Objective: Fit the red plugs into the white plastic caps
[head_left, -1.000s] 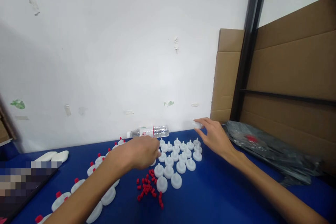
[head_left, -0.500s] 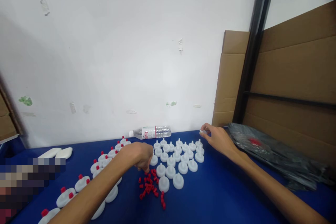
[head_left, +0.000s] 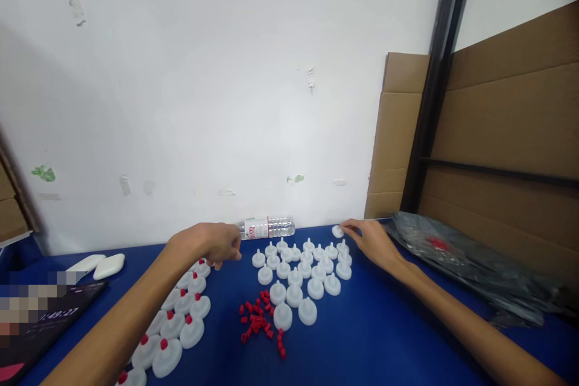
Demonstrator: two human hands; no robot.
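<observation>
At the table's back edge my right hand [head_left: 368,241] is closed, its fingertips pinching a white spouted lid [head_left: 337,231] tilted on its side. My left hand [head_left: 219,244] hovers beyond the left group, fingers bent downward with their tips apart; nothing shows between them. Below and left of it are several white lids with red caps [head_left: 192,329] on their spouts, some hidden by my forearm. A pile of loose red caps [head_left: 257,321] lies mid-table. Several uncapped white lids [head_left: 295,277] stand spout-up to the right of that pile.
A clear plastic bottle [head_left: 280,227] lies along the wall, its neck behind my left hand. Black plastic bags [head_left: 470,271] are at the right, beside cardboard [head_left: 511,108]. At the left are a dark-screened device [head_left: 58,322] and a white rounded object [head_left: 109,266].
My left hand has moved up and left, away from the red caps. My right hand has shifted slightly left with the lid, which now shows more fully. More capped lids are visible below my left forearm.
</observation>
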